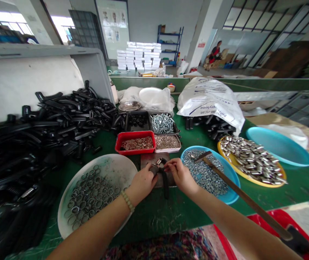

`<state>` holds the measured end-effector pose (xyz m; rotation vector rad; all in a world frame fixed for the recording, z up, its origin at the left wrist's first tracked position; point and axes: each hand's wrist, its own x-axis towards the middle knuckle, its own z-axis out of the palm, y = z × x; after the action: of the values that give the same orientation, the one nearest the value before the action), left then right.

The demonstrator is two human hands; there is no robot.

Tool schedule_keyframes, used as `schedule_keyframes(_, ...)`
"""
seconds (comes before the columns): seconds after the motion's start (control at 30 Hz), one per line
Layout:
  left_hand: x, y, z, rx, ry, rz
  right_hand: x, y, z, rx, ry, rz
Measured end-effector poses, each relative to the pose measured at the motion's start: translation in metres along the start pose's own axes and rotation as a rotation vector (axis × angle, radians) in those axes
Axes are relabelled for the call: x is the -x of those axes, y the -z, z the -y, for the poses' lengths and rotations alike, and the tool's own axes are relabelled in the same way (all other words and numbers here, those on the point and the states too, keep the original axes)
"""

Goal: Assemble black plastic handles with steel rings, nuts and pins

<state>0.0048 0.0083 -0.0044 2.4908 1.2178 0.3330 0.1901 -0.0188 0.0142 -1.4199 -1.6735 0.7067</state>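
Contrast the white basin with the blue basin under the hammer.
The white basin looks larger than the blue basin. The white basin holds loose rings; the blue basin holds small metal pieces. A hammer lies across the blue basin, whereas the left forearm reaches over the white basin. Both stand on the green table.

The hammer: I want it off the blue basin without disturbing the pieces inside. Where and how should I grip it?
Probably best by the middle of the handle, from above and the right: it is long and slim, and runs bare past the basin toward the lower right, while the head lies over the metal pieces.
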Motion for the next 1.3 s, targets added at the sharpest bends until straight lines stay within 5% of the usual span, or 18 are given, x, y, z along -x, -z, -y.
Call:
schedule_keyframes(0.53, -0.001, -0.002, -0.001, -0.038, 0.027, -0.007, 0.002, -0.016, 0.004, 0.423, 0.341, -0.029)
schedule_keyframes(0.83, 0.000, -0.002, -0.001, -0.047, 0.007, -0.022, -0.008, -0.015, 0.002, 0.258, 0.038, -0.078)
schedule_keyframes(1.3, -0.001, -0.006, -0.002, -0.088, 0.005, -0.040, -0.021, -0.013, -0.024, -0.651, -0.396, -0.203)
